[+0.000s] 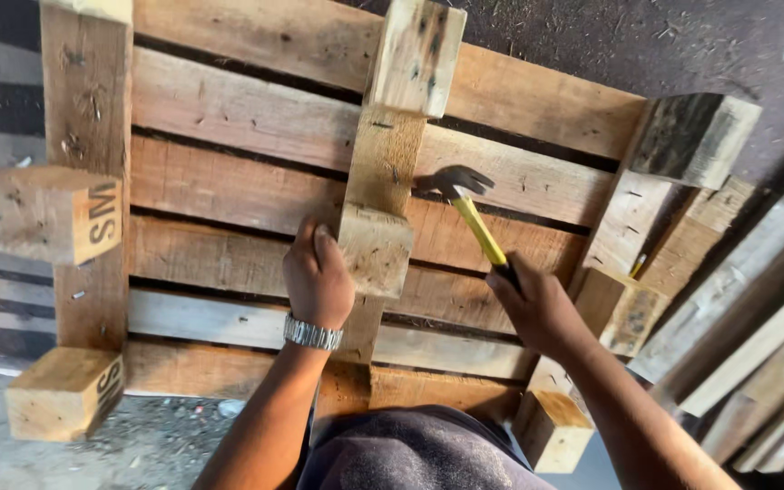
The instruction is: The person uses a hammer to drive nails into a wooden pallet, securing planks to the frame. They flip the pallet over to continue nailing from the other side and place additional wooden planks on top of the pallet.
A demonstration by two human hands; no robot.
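Note:
A wooden pallet point(229, 172) lies upside down below me, its slats running left to right. My left hand point(317, 277), with a metal watch on the wrist, presses against the left side of the middle wooden block point(376, 247) on the centre stringer point(383, 159). My right hand point(537, 308) grips the yellow handle of a claw hammer point(465, 195). The hammer's dark head sits against the right side of the centre stringer, just above the block.
More blocks stand on the pallet: two at the left point(52, 213) point(65, 390), one at the top centre point(416, 54), and several at the right point(693, 136). Loose planks point(755, 345) lean at the right edge. Dirt ground point(138, 445) shows at the bottom left.

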